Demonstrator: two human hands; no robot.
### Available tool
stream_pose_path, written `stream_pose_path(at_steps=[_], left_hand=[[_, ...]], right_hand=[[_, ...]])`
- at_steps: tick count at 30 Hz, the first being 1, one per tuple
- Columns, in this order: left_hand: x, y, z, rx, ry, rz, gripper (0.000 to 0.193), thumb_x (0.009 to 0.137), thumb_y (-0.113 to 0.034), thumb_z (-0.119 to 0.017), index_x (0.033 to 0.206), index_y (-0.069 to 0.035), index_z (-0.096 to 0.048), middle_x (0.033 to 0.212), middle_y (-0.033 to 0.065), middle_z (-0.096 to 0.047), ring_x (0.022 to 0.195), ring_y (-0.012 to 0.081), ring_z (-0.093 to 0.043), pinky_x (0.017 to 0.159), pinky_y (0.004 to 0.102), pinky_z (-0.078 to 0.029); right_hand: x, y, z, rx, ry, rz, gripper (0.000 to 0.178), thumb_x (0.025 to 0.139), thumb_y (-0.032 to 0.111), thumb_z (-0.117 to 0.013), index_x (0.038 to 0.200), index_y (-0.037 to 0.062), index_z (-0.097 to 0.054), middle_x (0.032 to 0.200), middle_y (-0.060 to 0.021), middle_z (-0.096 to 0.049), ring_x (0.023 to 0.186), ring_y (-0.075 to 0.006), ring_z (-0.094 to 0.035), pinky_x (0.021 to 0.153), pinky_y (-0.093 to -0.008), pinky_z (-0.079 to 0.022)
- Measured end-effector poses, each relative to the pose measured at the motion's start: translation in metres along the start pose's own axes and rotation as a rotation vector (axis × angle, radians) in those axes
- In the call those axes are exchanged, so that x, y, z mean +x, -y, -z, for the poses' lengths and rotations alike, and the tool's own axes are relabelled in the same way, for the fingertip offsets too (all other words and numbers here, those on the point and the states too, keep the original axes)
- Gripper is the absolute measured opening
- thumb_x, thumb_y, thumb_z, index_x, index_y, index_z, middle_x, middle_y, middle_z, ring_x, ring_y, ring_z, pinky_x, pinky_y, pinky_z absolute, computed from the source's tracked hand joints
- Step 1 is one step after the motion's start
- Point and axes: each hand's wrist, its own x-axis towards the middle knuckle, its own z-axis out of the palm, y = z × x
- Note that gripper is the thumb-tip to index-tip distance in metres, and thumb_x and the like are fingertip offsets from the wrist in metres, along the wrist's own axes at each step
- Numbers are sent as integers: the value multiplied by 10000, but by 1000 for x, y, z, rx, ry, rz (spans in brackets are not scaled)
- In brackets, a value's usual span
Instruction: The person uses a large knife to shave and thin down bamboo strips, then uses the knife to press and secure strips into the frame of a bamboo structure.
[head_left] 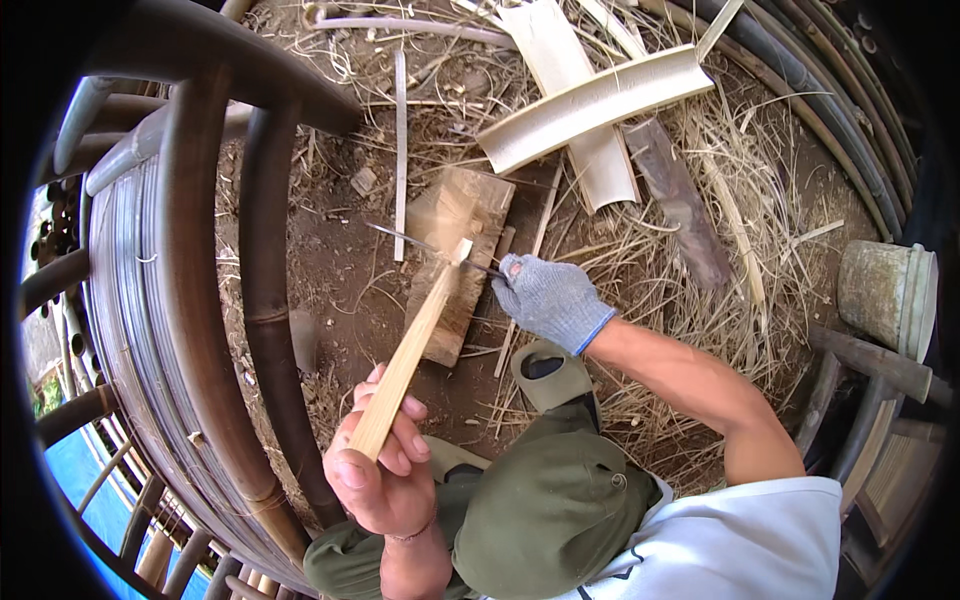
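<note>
One pale wooden strip [405, 365] reaches from the near left side of the wooden block [447, 335] up over its top. Its long axis runs aslant, leaning right toward the far end, roughly in line with the block's own length; the narrower tip points away from the person and the broader butt points back. That butt lies across the bare left hand [390, 455], to the near left of the block, with the thumb along one side and the curled fingers behind and around the other, gripping it.

The gloved right hand [550, 300], just right of the block, is closed around the handle of a knife [400, 236]. Its blade runs leftward across the block, meeting the strip near the tip, well beyond the left fingers.

Two trough-shaped pale pieces [600, 110] lie crossed beyond the block to the right, shavings [640, 300] spread to its right, and a bucket [880, 290] stands farther right.
</note>
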Motion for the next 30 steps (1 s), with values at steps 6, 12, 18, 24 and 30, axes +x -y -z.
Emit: stream_pose_path(at_steps=[6, 12, 18, 24, 30], left_hand=[[-3, 2, 5, -9, -35, -7, 559, 1016, -547, -459, 628, -144, -456, 576, 55, -555, 782, 237, -594, 1156, 536, -299], [0, 1, 8, -1, -11, 40, 580, 1008, -574, -467, 617, -147, -447, 572, 52, -562, 793, 235, -593, 1168, 540, -286], [-5, -5, 3, 50, 8, 21, 573, 1018, -556, -457, 621, -143, -450, 575, 54, -563, 791, 238, -587, 1157, 553, -298], [-5, 4, 12, -16, -14, -22, 574, 1021, -555, -440, 627, -138, -452, 594, 59, -571, 803, 238, -594, 1163, 542, -296], [1, 4, 9, 3, -8, -4, 541, 1027, -504, -432, 632, -133, -453, 604, 81, -573, 803, 262, -608, 1158, 556, -292]], right_hand=[[-15, 32, 25, 308, -73, 280, 256, 982, 329, -574, 951, 76, -597, 779, -168, -668, 661, -352, -688, 550, -459, -561], [8, -17, -6, 127, 56, 47, 247, 977, 310, -597, 974, 65, -621, 789, -173, -660, 696, -361, -685, 581, -456, -559], [-3, -8, -7, 70, 44, 22, 209, 954, 271, -630, 948, 63, -616, 771, -165, -676, 648, -345, -694, 535, -453, -553], [-10, 12, 11, 277, -21, 218, 273, 991, 296, -552, 950, 31, -598, 744, -179, -687, 671, -371, -707, 544, -465, -578], [17, -39, -21, 173, 206, -126, 348, 991, 370, -575, 947, 25, -597, 748, -215, -655, 679, -415, -685, 595, -489, -553]])
